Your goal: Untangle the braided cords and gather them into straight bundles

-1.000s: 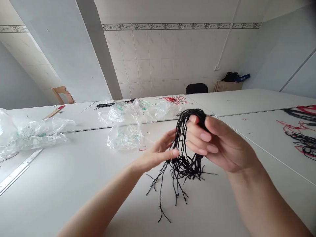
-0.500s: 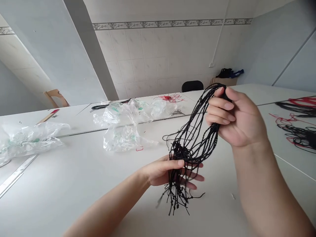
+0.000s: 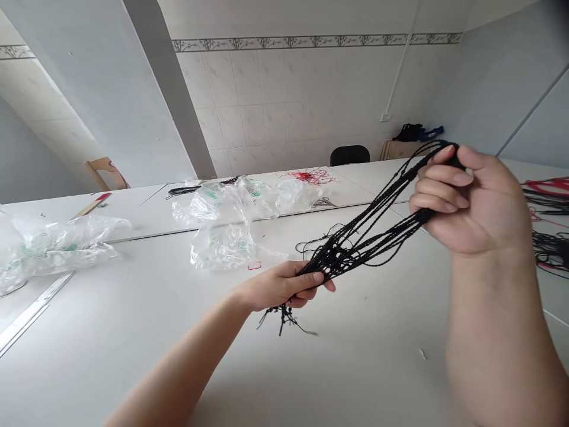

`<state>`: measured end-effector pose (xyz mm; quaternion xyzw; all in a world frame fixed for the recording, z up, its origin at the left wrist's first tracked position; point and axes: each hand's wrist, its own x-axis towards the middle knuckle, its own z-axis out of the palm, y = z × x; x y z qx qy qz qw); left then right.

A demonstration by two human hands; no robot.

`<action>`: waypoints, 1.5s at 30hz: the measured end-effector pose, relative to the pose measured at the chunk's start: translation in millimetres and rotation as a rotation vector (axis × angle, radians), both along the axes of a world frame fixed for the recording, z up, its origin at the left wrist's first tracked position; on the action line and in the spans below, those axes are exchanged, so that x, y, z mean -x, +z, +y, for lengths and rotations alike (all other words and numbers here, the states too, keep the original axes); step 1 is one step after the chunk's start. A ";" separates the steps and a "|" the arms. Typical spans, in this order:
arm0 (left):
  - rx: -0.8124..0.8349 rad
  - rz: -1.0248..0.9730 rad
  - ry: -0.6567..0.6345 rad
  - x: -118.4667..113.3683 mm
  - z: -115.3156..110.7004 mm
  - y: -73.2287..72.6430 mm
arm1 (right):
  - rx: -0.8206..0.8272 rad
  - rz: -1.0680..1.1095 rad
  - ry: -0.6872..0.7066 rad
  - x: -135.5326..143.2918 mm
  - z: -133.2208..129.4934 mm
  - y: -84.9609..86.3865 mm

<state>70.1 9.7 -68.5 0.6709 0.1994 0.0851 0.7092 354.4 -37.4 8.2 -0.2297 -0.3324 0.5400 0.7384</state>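
A bundle of black braided cords [image 3: 377, 216] stretches between my two hands above the white table [image 3: 355, 367]. My right hand [image 3: 471, 201], raised at the right, is closed round the looped upper end. Lower and left, my left hand [image 3: 291, 284] is closed round the other end, its thumb pressing on top. Just above that thumb sits a cluster of small knots [image 3: 333, 258]. Loose knotted cord ends [image 3: 284, 317] hang below my left hand. The part of the bundle inside each fist is hidden.
Crumpled clear plastic bags [image 3: 222, 243] lie across the middle, another bag [image 3: 57, 243] at left. Scissors [image 3: 324, 202] and red cords [image 3: 309, 176] lie farther back. More black cords [image 3: 553, 249] are at right. A metal ruler strip [image 3: 33, 311] lies at left.
My right hand has moved right and slightly up, drawing the bundle straighter. My left hand has closed round the lower cords and shifted a little left.
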 end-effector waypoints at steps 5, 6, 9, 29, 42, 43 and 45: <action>-0.064 0.040 -0.037 15.4 7.5 11.4 | -0.010 0.015 0.011 0.2 0.5 -1.4; -0.075 0.043 -0.033 17.6 8.8 12.4 | -0.013 0.009 0.009 0.7 0.9 -1.7; -0.111 0.065 -0.024 22.5 11.1 14.6 | -0.012 -0.017 -0.001 1.5 1.8 -2.6; -0.146 0.135 0.043 31.6 24.4 8.9 | -0.042 0.027 -0.015 -5.6 0.0 -3.4; -0.172 0.135 0.066 41.4 40.0 -0.2 | -0.087 -0.026 -0.090 -13.3 -0.6 -4.9; -0.165 0.140 0.066 41.6 40.5 -0.5 | -0.076 0.006 -0.096 -13.4 -0.2 -4.8; -0.156 0.151 0.065 42.5 41.7 -0.9 | -0.053 0.090 -0.102 -15.5 1.0 -5.0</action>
